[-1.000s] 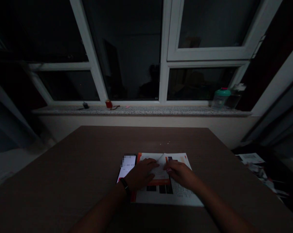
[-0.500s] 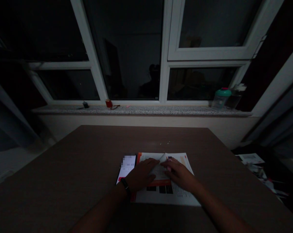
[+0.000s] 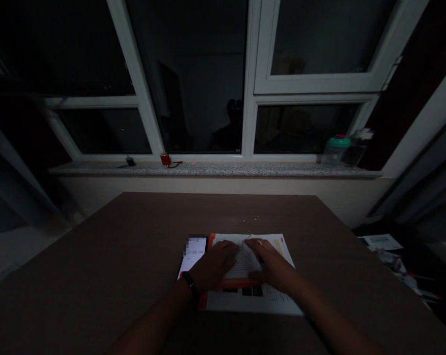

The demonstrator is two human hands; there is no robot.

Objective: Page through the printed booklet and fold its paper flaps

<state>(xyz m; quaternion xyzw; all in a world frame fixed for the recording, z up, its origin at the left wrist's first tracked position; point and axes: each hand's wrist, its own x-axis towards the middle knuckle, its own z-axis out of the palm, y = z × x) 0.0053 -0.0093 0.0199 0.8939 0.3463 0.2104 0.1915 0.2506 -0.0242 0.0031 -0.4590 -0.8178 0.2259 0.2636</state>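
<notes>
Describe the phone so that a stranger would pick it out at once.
Start at the big brown table below the window. On it lie orange-trimmed printed pages under the person's hands; just left of them, next to the left hand, is the phone. Its bright, lit screen with large digits sets it apart from the dimmer paper.

Left fingers (image 3: 228,245) and right fingers (image 3: 260,244) curved, close together.
</notes>
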